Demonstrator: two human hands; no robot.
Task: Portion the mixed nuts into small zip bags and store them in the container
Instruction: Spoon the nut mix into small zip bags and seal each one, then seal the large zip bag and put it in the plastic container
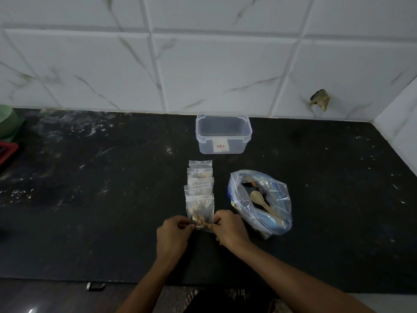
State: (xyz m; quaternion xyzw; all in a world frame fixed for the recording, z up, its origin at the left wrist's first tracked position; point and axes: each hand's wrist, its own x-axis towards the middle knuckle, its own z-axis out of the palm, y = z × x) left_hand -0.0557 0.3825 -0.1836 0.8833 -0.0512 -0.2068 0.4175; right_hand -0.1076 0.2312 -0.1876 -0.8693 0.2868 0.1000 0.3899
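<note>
both hands, left hand point(173, 231) and right hand point(229, 227), grip a filled zip bag point(200, 213), likely sealing it; next, into the clear container point(223, 135).

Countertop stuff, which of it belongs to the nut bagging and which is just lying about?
In use: small zip bag pinched by left hand and right hand; filled bags; large plastic bag; wooden spoon; clear container.
Lying about: green bowl; red item.
</note>
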